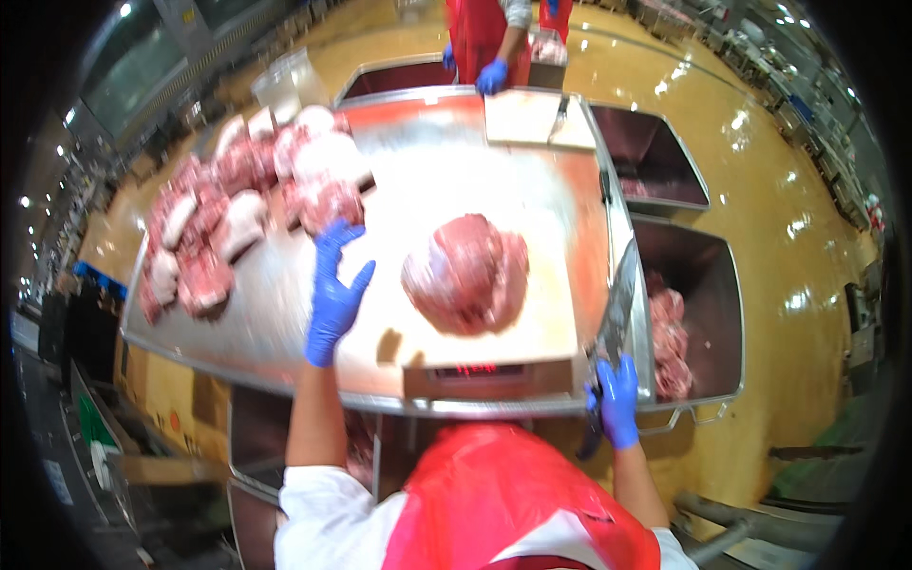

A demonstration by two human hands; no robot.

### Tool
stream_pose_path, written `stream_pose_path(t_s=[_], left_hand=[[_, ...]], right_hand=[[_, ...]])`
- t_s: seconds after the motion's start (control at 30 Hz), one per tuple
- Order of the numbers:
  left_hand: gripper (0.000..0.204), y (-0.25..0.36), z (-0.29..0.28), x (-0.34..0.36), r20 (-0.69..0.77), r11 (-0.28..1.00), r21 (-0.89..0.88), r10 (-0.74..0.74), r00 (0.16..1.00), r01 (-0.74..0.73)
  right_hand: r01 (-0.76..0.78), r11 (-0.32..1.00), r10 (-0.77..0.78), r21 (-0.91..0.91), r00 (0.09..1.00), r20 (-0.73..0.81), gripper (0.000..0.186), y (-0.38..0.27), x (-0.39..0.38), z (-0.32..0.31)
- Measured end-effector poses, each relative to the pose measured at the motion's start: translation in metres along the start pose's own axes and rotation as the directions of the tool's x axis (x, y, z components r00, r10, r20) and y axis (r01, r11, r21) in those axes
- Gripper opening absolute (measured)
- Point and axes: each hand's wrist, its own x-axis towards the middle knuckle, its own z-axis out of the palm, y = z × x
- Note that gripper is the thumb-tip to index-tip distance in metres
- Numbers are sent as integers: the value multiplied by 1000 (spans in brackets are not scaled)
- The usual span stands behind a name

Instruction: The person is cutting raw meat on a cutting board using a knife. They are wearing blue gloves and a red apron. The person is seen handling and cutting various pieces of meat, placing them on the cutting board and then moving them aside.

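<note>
A large round piece of red meat (465, 271) sits on a pale cutting board (546, 323) in the middle of the steel table (190, 337). My left hand (337, 290), in a blue glove, is open left of that board, its fingertips near a pile of meat pieces (214, 214) with pale fat. At the table's right edge, my right hand (616, 399), also gloved in blue, grips a dark knife (617, 294), which extends up along the edge. Part of the knife is hidden by my fingers.
A co-worker (484, 38) in a red apron stands across the table, beside another board (527, 114) with a knife on it. Steel bins (708, 294) flank the right side, one holding meat. Clear containers (290, 81) stand at the back left. More bins (256, 437) are below the near edge.
</note>
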Motion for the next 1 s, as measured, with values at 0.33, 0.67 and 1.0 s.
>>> stream_pose_path(t_s=[0.33, 0.67, 1.0], left_hand=[[42, -180, 58, 75, 275, 885, -104, -412, 869, 453], [55, -120, 53, 101, 744, 704, -41, -452, 492, 709], [67, -138, 44, 58, 766, 828, -181, -219, 604, 530]], right_hand=[[25, 979, -21, -202, 1000, 23, 14, -10, 25, 69], [-82, 954, 79, -287, 997, -19, 18, -21, 40, 81], [-1, 948, -10, -317, 999, -35, 16, -29, 32, 76]])
